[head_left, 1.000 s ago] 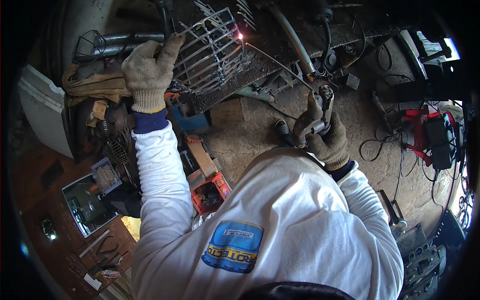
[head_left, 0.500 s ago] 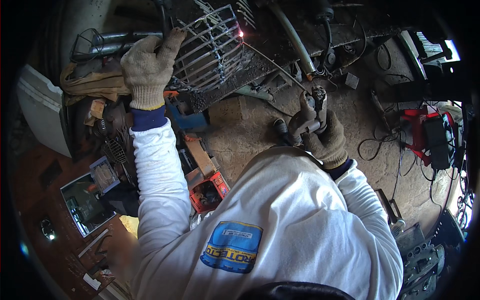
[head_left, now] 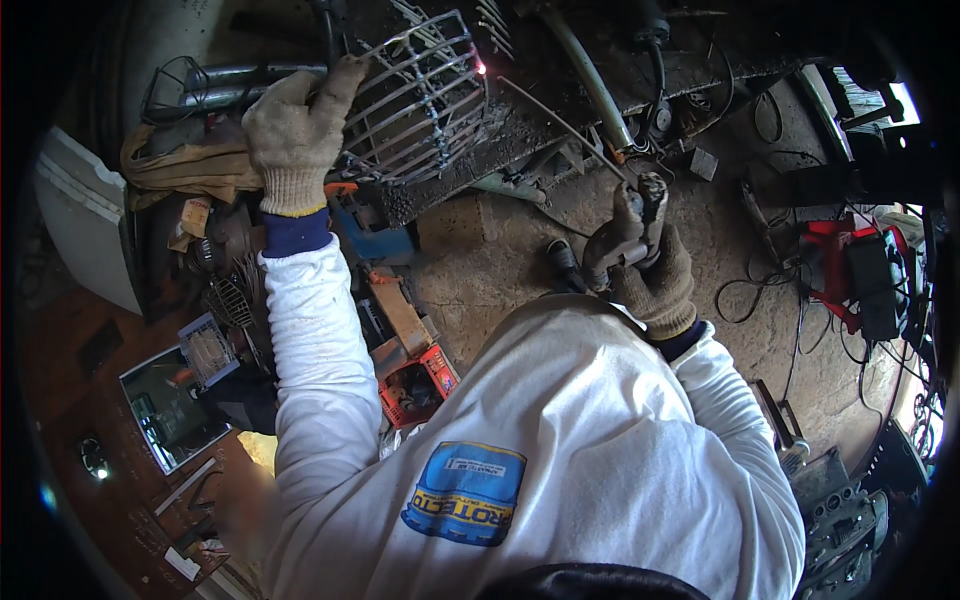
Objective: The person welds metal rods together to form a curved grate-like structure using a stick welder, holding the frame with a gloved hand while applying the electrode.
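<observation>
My left hand (head_left: 297,120), in a knitted work glove, is at the left edge of a basket-like grate of welded metal bars (head_left: 415,105). Its thumb lies against the bars and the other fingers curl, their tips hidden. In my gloved right hand (head_left: 660,285) is a welding electrode holder (head_left: 625,235), lower and to the right. A long thin welding rod (head_left: 565,125) runs from its jaws up and left toward the grate. The rod's tip stands a little apart from a glowing red spot (head_left: 481,69) on the grate's right edge.
The grate rests on a dark, cluttered workbench (head_left: 540,75). A metal pipe (head_left: 590,85) lies to its right. Below are a red crate (head_left: 418,385) and a blue case (head_left: 380,240). At right stands a red and black machine (head_left: 860,270), with cables on the floor (head_left: 745,300).
The rod's tip has drawn back from the grate's right edge, and the bright point there has dimmed to a red glow. My right hand shifted slightly; my left hand stayed almost still.
</observation>
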